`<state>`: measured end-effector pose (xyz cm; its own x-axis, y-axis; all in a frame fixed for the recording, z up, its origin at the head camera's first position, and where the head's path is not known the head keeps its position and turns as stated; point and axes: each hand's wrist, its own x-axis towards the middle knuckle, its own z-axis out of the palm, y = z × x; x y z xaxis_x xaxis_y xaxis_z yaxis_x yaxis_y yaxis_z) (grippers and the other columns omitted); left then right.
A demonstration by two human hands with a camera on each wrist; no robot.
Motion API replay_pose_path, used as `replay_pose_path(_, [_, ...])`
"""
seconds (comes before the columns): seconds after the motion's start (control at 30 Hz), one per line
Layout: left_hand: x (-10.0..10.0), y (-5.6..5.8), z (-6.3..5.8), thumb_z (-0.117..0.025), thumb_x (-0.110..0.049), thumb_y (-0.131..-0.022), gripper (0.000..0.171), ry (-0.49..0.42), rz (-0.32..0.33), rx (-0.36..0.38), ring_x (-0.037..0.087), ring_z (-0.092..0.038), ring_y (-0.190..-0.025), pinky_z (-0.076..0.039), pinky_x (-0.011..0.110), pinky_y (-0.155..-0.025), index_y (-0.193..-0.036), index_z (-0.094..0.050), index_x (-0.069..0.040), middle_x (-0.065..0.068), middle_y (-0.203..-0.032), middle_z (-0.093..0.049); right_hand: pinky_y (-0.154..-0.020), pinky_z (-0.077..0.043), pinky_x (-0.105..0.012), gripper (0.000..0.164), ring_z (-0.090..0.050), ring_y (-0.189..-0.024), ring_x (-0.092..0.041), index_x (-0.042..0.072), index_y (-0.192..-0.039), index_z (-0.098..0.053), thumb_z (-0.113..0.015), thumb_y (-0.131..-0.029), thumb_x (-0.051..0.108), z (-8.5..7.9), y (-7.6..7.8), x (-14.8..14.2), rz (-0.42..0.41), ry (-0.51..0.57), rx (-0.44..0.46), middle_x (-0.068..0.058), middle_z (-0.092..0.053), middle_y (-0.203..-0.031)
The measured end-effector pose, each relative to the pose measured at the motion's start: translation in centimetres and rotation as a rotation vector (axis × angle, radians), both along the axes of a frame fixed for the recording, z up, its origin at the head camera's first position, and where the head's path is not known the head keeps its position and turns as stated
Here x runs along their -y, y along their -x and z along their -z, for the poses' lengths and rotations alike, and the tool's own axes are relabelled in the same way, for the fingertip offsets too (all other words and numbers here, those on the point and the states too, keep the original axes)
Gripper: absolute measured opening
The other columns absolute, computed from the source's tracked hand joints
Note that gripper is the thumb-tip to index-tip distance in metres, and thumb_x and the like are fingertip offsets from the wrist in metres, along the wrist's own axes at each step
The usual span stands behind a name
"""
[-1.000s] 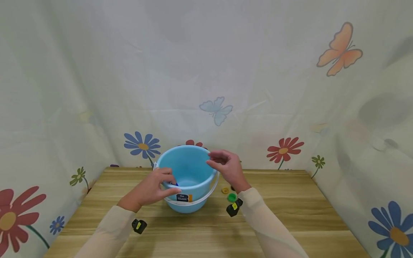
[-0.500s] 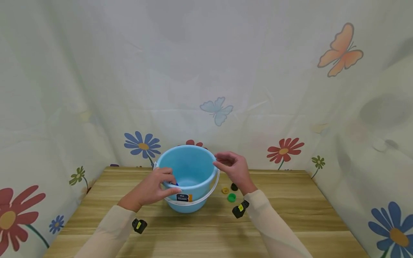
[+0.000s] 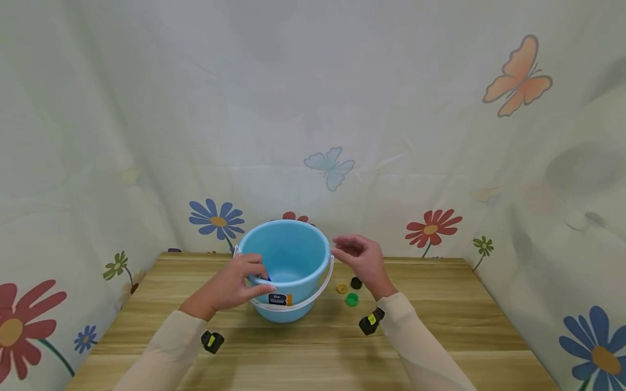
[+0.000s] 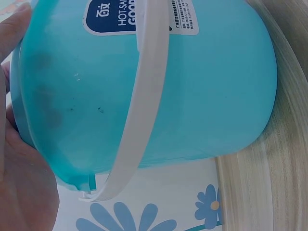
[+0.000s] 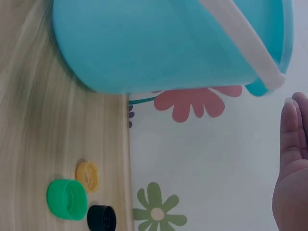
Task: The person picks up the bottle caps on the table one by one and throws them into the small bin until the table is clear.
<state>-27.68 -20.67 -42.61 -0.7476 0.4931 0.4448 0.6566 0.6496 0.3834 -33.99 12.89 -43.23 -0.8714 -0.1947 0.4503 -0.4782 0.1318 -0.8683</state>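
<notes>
A light blue bucket [image 3: 286, 312] stands upright on the wooden table, its white handle [image 3: 320, 290] hanging down across the front. My left hand [image 3: 235, 285] grips the near-left rim, fingers inside and thumb outside. A small dark blue bit [image 3: 268, 279] shows at those fingertips; its kind cannot be told. Just off the bucket's right rim hovers my right hand [image 3: 364, 260], fingers loosely bent and holding nothing visible. On the table below it lie a yellow bottle cap [image 3: 342, 288], a green bottle cap [image 3: 352, 299] and a black bottle cap [image 3: 356, 283].
The wooden table [image 3: 440, 326] ends at a pale curtain [image 3: 415, 136] printed with flowers and butterflies, which closes in the back and both sides. A small black device hangs at each wrist.
My right hand has moved right and slightly down, from over the bucket's right rim to beside it, uncovering the black bottle cap. The left hand and bucket have stayed put.
</notes>
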Motion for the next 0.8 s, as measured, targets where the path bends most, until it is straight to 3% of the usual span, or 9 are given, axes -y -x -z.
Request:
replay_pose_path(0.13, [0.0, 0.0, 0.0, -0.082, -0.047, -0.084, 0.018, -0.002, 0.008, -0.007, 0.012, -0.054, -0.094, -0.054, 0.04, -0.085, -0.083, -0.07, -0.033, -0.017, -0.087, -0.053, -0.09, -0.058, -0.024, 0.035, -0.072, -0.106, -0.021, 0.012, -0.118, -0.073, -0.083, -0.087, 0.027, 1.1, 0.4, -0.7, 0.009, 0.003, 0.002, -0.007, -0.074, -0.118])
replay_pose_path(0.37, [0.0, 0.0, 0.2, -0.081, -0.05, -0.084, 0.019, 0.003, 0.005, -0.011, 0.01, -0.054, -0.092, -0.053, 0.037, -0.082, -0.083, -0.069, -0.035, -0.017, -0.086, -0.051, -0.089, -0.057, -0.023, 0.041, -0.071, -0.111, -0.032, 0.005, -0.121, -0.071, -0.083, -0.088, 0.025, 2.2, 0.5, -1.7, 0.001, 0.009, 0.011, -0.02, -0.071, -0.122])
replay_pose_path(0.6, [0.0, 0.1, 0.4, -0.084, -0.044, -0.083, 0.017, 0.003, 0.004, -0.022, 0.01, -0.054, -0.092, -0.054, 0.037, -0.083, -0.083, -0.069, -0.034, -0.017, -0.086, -0.052, -0.088, -0.056, -0.02, 0.04, -0.071, -0.106, -0.022, 0.006, -0.119, -0.072, -0.084, -0.087, 0.025, 3.9, 0.9, -2.7, 0.034, -0.017, 0.046, -0.02, -0.072, -0.121])
replay_pose_path(0.8, [0.0, 0.0, 0.4, -0.085, -0.04, -0.083, 0.018, -0.001, 0.009, -0.023, 0.01, -0.054, -0.091, -0.053, 0.037, -0.082, -0.082, -0.068, -0.035, -0.017, -0.085, -0.051, -0.089, -0.056, -0.021, 0.039, -0.071, -0.107, -0.023, 0.005, -0.118, -0.072, -0.084, -0.087, 0.024, 4.9, 0.9, -3.2, 0.037, -0.006, 0.044, -0.023, -0.07, -0.12])
